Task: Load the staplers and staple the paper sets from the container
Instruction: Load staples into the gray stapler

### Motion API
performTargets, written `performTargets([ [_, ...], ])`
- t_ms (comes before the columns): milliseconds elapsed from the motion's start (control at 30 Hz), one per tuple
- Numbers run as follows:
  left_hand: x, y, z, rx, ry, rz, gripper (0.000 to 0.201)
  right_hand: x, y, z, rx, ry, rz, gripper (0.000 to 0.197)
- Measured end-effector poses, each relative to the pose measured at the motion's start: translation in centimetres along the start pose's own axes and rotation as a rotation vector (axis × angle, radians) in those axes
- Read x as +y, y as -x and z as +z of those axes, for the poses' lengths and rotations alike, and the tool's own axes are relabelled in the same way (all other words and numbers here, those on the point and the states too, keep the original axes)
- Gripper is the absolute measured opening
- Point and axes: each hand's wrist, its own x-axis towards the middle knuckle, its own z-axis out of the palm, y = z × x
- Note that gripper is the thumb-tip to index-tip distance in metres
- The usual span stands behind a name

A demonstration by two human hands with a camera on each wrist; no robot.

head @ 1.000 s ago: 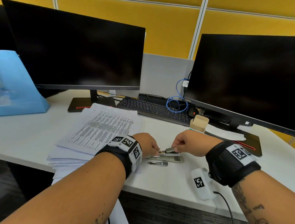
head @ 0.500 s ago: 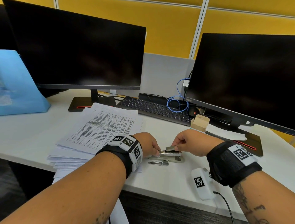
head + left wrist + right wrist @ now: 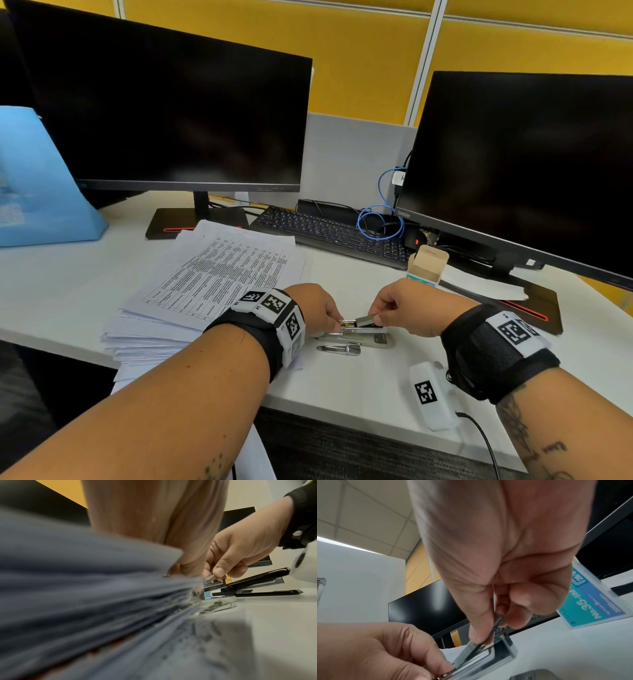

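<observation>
An opened stapler [image 3: 363,337] lies flat on the white desk between my hands. My left hand [image 3: 337,323] pinches the left end of its metal magazine [image 3: 501,654]. With thumb and fingers, my right hand [image 3: 375,317] pinches a short strip of staples [image 3: 364,321] tilted over the magazine channel. The wrist views show that strip [image 3: 481,646] touching the channel, and the stapler's black arm [image 3: 257,579] lying open to the right. An open staples box [image 3: 426,265] stands just behind my right hand. The printed paper stack [image 3: 212,284] lies under my left wrist.
A small metal piece [image 3: 340,349] lies in front of the stapler. Near the desk's front edge is a white tagged device [image 3: 430,394] with a cable. Two monitors [image 3: 164,113], a keyboard [image 3: 329,233] and a blue bag [image 3: 37,185] line the back.
</observation>
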Motion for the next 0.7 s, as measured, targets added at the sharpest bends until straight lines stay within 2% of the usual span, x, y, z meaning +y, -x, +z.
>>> performTargets([
  [700,-0.02,-0.03,-0.09,0.001,-0.015,0.009,0.025,-0.69,-0.34,0.41,-0.025,-0.019,0.054,0.015],
])
